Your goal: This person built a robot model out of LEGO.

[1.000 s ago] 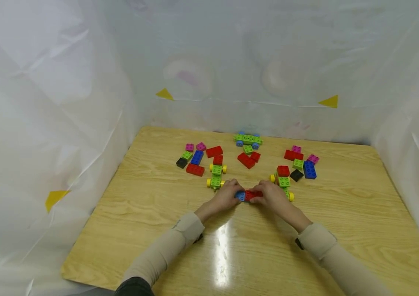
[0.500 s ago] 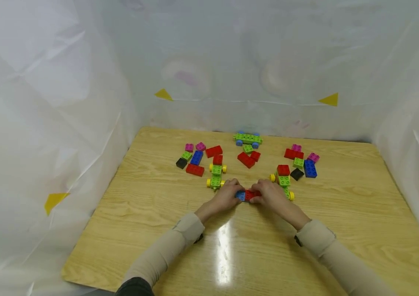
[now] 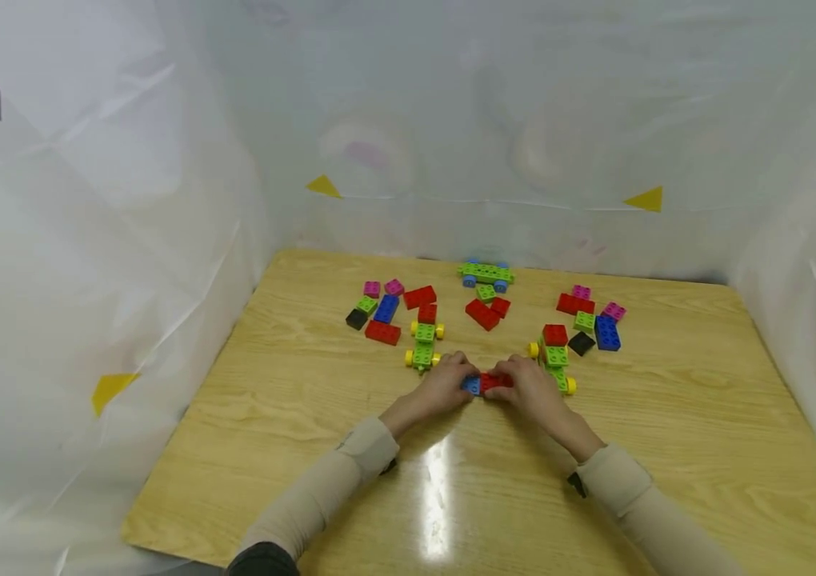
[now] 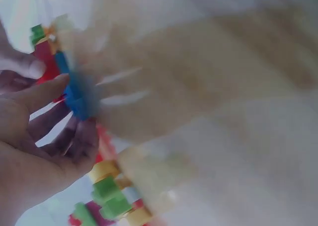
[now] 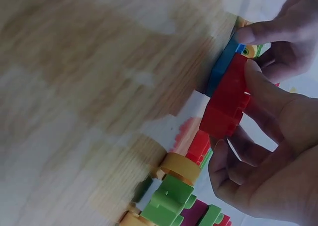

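In the head view, a red brick sits on a blue brick, covering part of it. Both lie between the two hands at the middle of the table. My left hand pinches the blue brick's left end, leaving some studs visible. With thumb and fingers my right hand grips the red brick. From the right wrist view, the red brick is flush above the blue brick; the right thumb touches its long side. Fingers hide the far sides of both bricks.
Green cars with yellow wheels flank the hands, left car and right car, each with a red brick. A green car with blue wheels stands at the back. Loose bricks lie left, such as a blue one, and right, including a black one.
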